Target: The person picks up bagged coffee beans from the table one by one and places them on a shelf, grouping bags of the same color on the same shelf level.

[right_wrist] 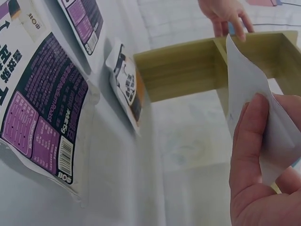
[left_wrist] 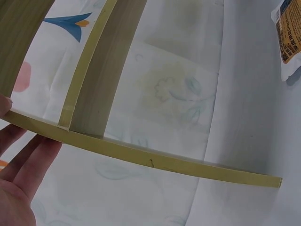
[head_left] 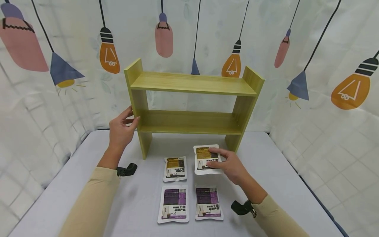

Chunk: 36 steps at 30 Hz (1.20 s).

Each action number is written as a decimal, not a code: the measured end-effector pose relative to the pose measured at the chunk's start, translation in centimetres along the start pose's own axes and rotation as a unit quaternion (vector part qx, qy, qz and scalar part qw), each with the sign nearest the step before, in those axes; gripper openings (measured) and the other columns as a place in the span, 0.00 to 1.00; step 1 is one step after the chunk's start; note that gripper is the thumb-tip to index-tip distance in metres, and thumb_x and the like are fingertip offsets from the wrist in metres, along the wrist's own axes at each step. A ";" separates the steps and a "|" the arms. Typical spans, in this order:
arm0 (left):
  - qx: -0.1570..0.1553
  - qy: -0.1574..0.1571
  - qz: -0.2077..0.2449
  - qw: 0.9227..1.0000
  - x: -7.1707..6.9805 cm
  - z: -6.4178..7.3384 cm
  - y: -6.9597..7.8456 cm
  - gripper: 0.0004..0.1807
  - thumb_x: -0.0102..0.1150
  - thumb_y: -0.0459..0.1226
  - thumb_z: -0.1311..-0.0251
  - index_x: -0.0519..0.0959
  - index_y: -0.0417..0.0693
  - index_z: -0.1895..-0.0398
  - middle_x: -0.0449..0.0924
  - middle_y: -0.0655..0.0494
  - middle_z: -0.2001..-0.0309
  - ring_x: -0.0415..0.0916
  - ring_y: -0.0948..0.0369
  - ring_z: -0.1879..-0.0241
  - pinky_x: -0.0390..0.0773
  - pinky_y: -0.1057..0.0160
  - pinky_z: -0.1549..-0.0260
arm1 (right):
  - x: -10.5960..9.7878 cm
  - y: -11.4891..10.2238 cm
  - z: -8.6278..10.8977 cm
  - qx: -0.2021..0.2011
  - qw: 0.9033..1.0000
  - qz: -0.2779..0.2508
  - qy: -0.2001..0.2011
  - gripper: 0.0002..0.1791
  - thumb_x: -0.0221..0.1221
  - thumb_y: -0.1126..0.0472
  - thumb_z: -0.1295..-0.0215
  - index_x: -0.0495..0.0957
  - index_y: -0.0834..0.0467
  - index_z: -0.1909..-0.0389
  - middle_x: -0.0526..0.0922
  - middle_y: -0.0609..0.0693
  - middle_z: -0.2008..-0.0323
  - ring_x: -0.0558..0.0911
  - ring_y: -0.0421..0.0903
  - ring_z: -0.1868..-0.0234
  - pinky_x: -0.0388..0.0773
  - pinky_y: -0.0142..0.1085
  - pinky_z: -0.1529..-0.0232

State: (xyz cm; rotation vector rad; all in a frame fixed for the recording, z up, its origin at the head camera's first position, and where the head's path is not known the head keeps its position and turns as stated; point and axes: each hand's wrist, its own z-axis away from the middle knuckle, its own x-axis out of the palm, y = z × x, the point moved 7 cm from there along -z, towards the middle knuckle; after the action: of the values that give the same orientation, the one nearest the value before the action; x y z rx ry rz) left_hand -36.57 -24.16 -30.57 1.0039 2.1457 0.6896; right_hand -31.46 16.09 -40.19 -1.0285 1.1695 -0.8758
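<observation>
A yellow-green wooden shelf (head_left: 192, 122) stands upright at the back of the table. My left hand (head_left: 122, 129) grips its left side panel, thumb on one face and fingers on the other, as the panel's edge (left_wrist: 150, 162) in the left wrist view also shows. My right hand (head_left: 231, 164) pinches a white pouch with a gold-brown label (head_left: 202, 159), in front of the shelf's right part. In the right wrist view the pouch's plain white back (right_wrist: 249, 80) faces the camera. A second gold-labelled pouch (head_left: 175, 169) lies to its left on the table.
Two purple-labelled pouches (head_left: 174, 204) lie side by side nearer the front of the white table (head_left: 142, 210). Patterned cloth walls (head_left: 189, 39) with printed lamps stand behind and at both sides. A dark band (head_left: 127, 169) sits on each wrist.
</observation>
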 end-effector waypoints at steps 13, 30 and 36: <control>-0.005 -0.002 -0.004 1.000 0.0 0.1 0.2 0.29 0.63 0.38 0.30 0.72 0.61 0.26 0.82 0.46 0.38 0.87 0.43 0.50 0.84 0.63 0.56 | -0.4 -1.8 0.7 -0.019 0.998 -0.043 -0.031 0.37 0.75 0.62 0.44 0.77 0.53 0.31 0.75 0.61 0.35 0.83 0.48 0.50 0.84 0.33 0.56; -0.017 -0.006 -0.004 1.000 0.1 0.2 0.2 0.29 0.62 0.40 0.29 0.71 0.63 0.26 0.82 0.47 0.37 0.86 0.44 0.48 0.84 0.52 0.53 | -1.2 -4.8 1.8 -0.026 0.991 -0.115 -0.060 0.37 0.70 0.67 0.38 0.71 0.54 0.27 0.66 0.61 0.30 0.81 0.51 0.44 0.86 0.36 0.50; -0.014 -0.005 -0.003 1.000 0.1 0.3 0.3 0.29 0.62 0.39 0.30 0.71 0.64 0.26 0.81 0.48 0.36 0.86 0.43 0.49 0.84 0.54 0.54 | -1.4 -5.9 2.0 -0.033 0.989 -0.129 -0.065 0.37 0.68 0.69 0.37 0.70 0.55 0.26 0.65 0.60 0.29 0.81 0.51 0.43 0.86 0.36 0.50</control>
State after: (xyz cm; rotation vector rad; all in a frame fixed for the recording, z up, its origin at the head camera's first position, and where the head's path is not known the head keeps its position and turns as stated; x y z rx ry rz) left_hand -36.27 -23.87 -30.55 0.9843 2.1240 0.7088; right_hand -29.89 15.94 -33.98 -1.2927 0.9739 -0.9613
